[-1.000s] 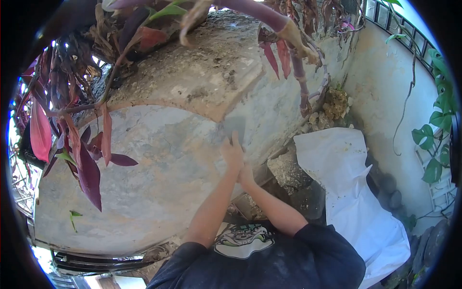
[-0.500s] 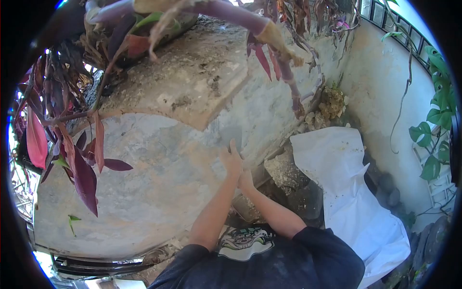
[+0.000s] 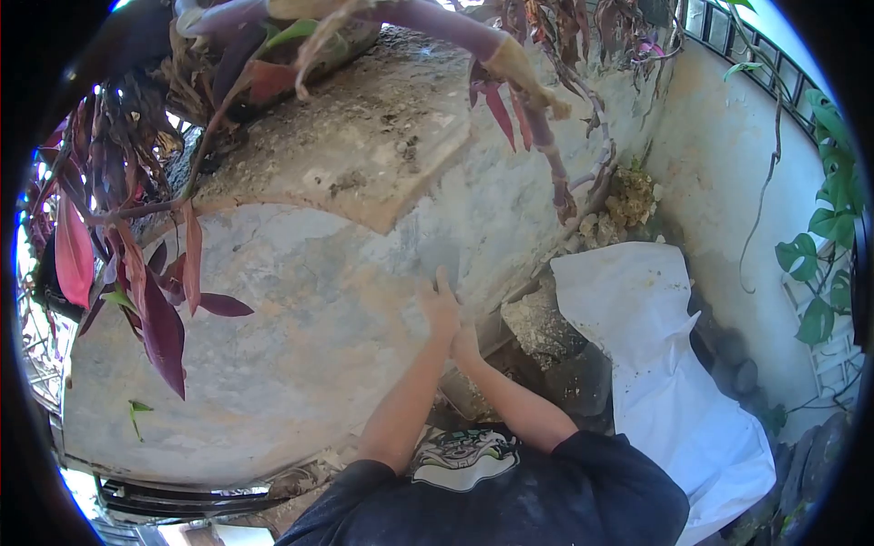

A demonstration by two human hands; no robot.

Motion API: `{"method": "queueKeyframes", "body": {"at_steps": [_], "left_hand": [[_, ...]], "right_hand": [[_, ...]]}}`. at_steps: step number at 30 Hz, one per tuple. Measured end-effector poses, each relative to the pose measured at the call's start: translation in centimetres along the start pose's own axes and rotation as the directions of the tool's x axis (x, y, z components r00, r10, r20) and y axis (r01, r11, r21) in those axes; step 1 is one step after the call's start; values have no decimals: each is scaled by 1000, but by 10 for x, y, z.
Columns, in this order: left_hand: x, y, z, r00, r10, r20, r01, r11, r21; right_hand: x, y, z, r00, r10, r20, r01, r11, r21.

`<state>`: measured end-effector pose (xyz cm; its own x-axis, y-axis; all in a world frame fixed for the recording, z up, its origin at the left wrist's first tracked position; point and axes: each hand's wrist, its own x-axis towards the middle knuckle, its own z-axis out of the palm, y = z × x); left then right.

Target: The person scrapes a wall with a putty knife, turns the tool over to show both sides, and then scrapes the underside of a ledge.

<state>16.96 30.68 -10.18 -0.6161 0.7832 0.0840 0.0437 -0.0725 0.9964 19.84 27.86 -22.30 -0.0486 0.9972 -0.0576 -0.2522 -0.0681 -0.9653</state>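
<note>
A scraper with a flat grey blade (image 3: pixel 441 258) rests against the patchy, flaking wall (image 3: pixel 300 309). My left hand (image 3: pixel 442 308) is closed round it just below the blade, with a finger or two stretched along it toward the blade. Close beneath, my right hand (image 3: pixel 465 345) is closed at the lower end, touching or nearly touching the left. The handle is hidden by my hands. Over the work spot juts the corner of a rough, dirt-covered concrete ledge (image 3: pixel 390 214).
Purple-leaved stems (image 3: pixel 162 341) hang at left, and a thick stem (image 3: pixel 455 36) crosses overhead. Broken rubble (image 3: pixel 542 320) and dark stones lie at the wall's foot. A white sheet (image 3: pixel 655 382) covers ground to my right, below a climbing green plant (image 3: pixel 815 318).
The view has shifted very slightly. Both hands and the scraper blade stay at nearly the same spot on the wall, with little visible movement.
</note>
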Motion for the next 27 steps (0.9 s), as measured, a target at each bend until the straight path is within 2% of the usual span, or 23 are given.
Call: {"method": "queueKeyframes", "body": {"at_steps": [1,2,4,6,7,9,11,12,13,14,16,17,19,23,25,27], "left_hand": [[0,5,1,999,-53,-10,53,998,-47],[6,11,2,999,-53,-10,53,998,-43],[20,65,11,992,121,28,-122,991,48],[34,114,18,982,175,71,-177,984,23],[34,114,17,982,174,68,-176,984,20],[40,115,21,969,231,85,-220,968,-124],[24,76,13,997,76,-6,-76,997,-15],[10,52,7,999,-8,-33,5,996,-88],[-4,32,0,994,-97,-56,87,983,-161],[-12,24,-6,994,-90,-60,79,984,-160],[-4,27,-11,988,-148,-38,135,962,-238],[4,30,-12,988,-150,-46,136,965,-224],[22,47,-5,999,33,-18,-35,989,-146],[23,38,-6,1000,23,21,-18,977,-215],[1,14,-14,989,-136,-56,119,964,-238],[-3,7,-19,986,-162,-42,145,952,-271]], "right_hand": [[-4,-13,-1,996,79,33,-77,996,-50],[-2,-27,3,996,80,33,-79,996,-47],[23,-73,14,999,-6,39,11,991,-135],[41,-121,25,994,-68,90,74,995,-67],[42,-119,25,993,-68,92,75,995,-71],[54,-116,26,994,-17,112,28,995,-99],[35,-70,14,982,-178,65,189,945,-266],[23,-49,16,917,-391,-76,356,890,-285],[10,-32,19,791,-575,-207,499,803,-326],[-2,-26,14,791,-577,-205,503,803,-319],[0,-34,9,926,-378,-16,349,869,-351],[6,-36,12,930,-367,-16,340,876,-341],[28,-48,17,991,-100,94,123,951,-284],[22,-53,19,973,-224,50,229,939,-258],[-3,-35,6,943,-333,11,312,872,-378],[-8,-29,8,943,-334,0,302,854,-424]]}}
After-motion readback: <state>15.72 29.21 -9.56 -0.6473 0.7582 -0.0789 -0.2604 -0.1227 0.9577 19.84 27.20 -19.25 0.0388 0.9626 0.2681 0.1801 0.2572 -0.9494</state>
